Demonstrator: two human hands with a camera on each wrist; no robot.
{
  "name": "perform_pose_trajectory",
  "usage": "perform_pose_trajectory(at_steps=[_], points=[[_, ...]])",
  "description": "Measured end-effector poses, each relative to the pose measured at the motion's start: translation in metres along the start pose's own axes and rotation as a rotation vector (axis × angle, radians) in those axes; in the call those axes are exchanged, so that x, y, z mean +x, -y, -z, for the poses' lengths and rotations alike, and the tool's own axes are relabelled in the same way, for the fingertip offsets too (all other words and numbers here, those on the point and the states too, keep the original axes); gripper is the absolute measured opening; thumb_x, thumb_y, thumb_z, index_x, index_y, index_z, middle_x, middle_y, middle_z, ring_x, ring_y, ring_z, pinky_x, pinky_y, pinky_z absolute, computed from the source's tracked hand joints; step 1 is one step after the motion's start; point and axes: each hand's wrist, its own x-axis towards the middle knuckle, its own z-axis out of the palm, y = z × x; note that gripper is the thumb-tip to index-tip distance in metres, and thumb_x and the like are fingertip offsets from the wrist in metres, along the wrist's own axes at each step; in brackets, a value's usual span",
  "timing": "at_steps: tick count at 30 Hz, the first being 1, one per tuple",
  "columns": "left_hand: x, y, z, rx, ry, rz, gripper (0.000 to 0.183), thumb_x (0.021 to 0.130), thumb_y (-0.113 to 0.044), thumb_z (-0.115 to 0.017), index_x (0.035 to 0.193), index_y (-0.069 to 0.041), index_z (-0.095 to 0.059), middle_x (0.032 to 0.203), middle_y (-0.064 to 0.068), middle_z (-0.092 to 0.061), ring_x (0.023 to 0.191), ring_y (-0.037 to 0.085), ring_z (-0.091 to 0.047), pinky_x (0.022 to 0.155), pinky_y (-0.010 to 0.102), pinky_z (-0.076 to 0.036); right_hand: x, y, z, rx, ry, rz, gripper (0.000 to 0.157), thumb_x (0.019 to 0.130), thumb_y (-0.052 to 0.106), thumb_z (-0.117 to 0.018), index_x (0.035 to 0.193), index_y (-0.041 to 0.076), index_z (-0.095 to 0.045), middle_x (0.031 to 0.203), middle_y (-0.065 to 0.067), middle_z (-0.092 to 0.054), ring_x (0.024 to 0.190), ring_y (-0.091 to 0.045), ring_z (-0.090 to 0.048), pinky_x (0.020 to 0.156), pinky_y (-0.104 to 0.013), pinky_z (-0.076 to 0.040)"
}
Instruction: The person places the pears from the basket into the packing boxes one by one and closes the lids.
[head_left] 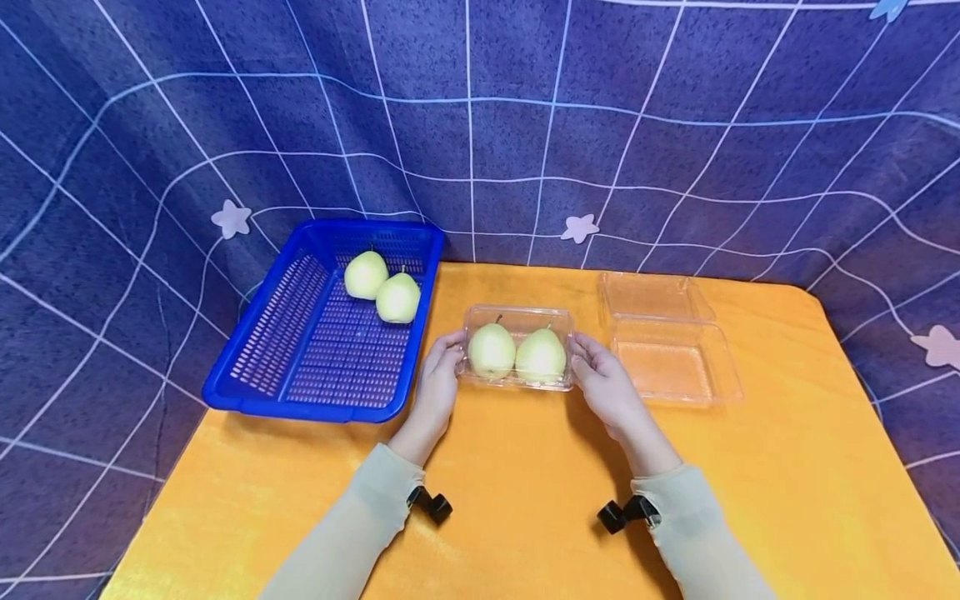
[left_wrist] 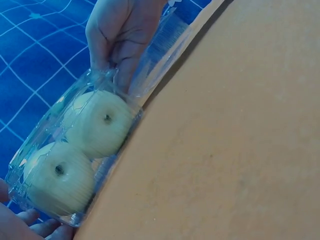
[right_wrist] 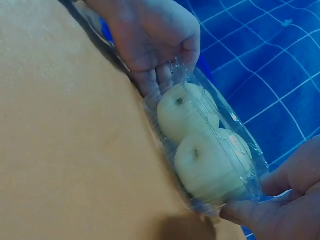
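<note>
Two pale green pears (head_left: 492,351) lie side by side in a closed clear plastic clamshell box (head_left: 517,386) over the middle of the table. My left hand (head_left: 441,371) holds the box's left end; in the left wrist view its fingertips (left_wrist: 47,227) show low at that end. At the opposite end my right hand (head_left: 606,385) pinches the box between thumb and fingers, seen close up in the right wrist view (right_wrist: 285,200). Through the plastic the pears' dark blossom ends face the wrist cameras.
A blue plastic basket (head_left: 262,407) with two more pears (head_left: 398,297) stands at the left. Right of my hands lies another clear clamshell box (head_left: 675,362), lid opened backward. Orange cloth covers the table (head_left: 517,517); a blue grid-patterned curtain (head_left: 510,133) hangs behind.
</note>
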Motion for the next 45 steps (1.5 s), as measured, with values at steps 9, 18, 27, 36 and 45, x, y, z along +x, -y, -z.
perform_pose_trajectory(at_steps=[9, 18, 27, 36, 45], points=[[-0.002, 0.001, -0.001, 0.008, -0.038, 0.020, 0.040, 0.108, -0.001, -0.041, 0.143, 0.011, -0.057, 0.151, 0.027, -0.059, 0.122, 0.036, -0.062, 0.097, 0.034, -0.051, -0.007, 0.005, 0.012, -0.167, 0.086, -0.031, 0.058, 0.114, 0.007, -0.045, 0.161, -0.020, -0.026, 0.165, -0.039, -0.036, 0.153, -0.052, -0.040, 0.125, -0.060, -0.034], [-0.005, -0.005, -0.002, 0.044, -0.059, 0.090, 0.040, 0.109, -0.006, -0.042, 0.144, 0.000, -0.061, 0.088, 0.008, -0.052, 0.065, 0.021, -0.047, 0.058, 0.027, -0.043, -0.011, 0.009, 0.015, -0.132, 0.135, -0.103, 0.056, 0.115, 0.006, -0.044, 0.164, -0.015, -0.027, 0.127, -0.033, -0.061, 0.116, -0.042, -0.069, 0.107, -0.045, -0.057], [-0.004, -0.004, -0.004, -0.023, -0.039, 0.095, 0.042, 0.110, -0.004, -0.041, 0.148, 0.002, -0.057, 0.080, 0.007, -0.051, 0.064, 0.018, -0.051, 0.055, 0.024, -0.046, -0.010, 0.011, 0.015, -0.131, 0.156, -0.124, 0.065, 0.113, 0.008, -0.050, 0.169, -0.006, -0.022, 0.110, -0.020, -0.064, 0.100, -0.029, -0.062, 0.092, -0.035, -0.054], [-0.001, -0.001, -0.007, -0.119, -0.069, 0.041, 0.045, 0.104, 0.006, -0.049, 0.147, 0.011, -0.056, 0.084, 0.013, -0.062, 0.068, 0.017, -0.062, 0.064, 0.024, -0.056, -0.007, 0.006, 0.011, -0.112, 0.075, -0.068, 0.060, 0.114, 0.006, -0.051, 0.168, -0.007, -0.028, 0.104, -0.014, -0.062, 0.091, -0.026, -0.057, 0.084, -0.032, -0.052], [-0.002, 0.000, -0.008, -0.138, -0.057, 0.079, 0.046, 0.101, 0.008, -0.049, 0.147, 0.009, -0.053, 0.081, 0.010, -0.059, 0.064, 0.015, -0.060, 0.059, 0.023, -0.056, -0.007, 0.005, 0.007, -0.120, 0.050, -0.121, 0.054, 0.114, 0.011, -0.051, 0.160, -0.010, -0.034, 0.104, -0.015, -0.064, 0.091, -0.024, -0.060, 0.081, -0.033, -0.051]])
